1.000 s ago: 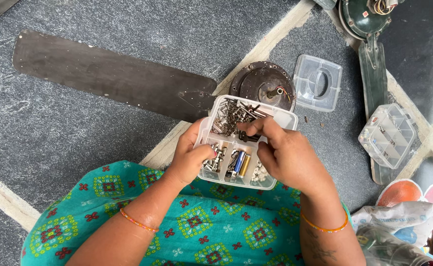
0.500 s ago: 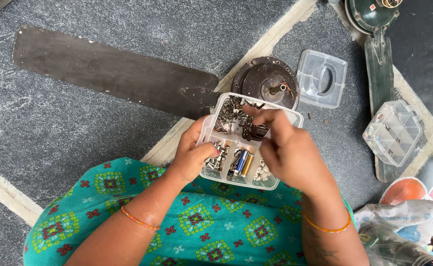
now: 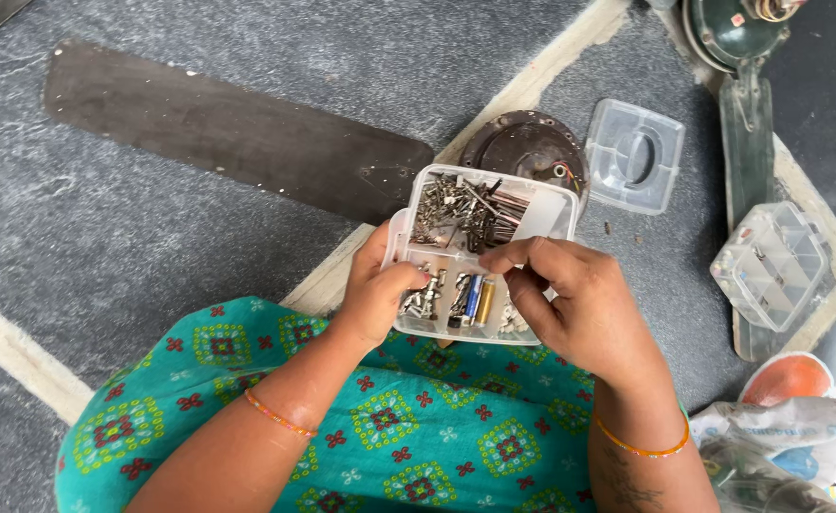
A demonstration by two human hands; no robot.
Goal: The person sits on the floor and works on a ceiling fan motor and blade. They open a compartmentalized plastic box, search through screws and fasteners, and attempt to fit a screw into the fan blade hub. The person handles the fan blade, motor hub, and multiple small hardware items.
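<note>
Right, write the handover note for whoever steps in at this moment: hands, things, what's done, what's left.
Left hand: grips the left edge of the clear plastic compartment box, held above the lap.
Right hand: fingertips pinched together over the box's middle; whether they hold anything cannot be told.
Box: open, back compartment full of metal screws, front ones holding small metal parts and batteries.
On the floor: dark brown fan blade, round fan motor housing, clear lid, a second clear organiser box.
Done: box opened. Left: picking still in hand.
</note>
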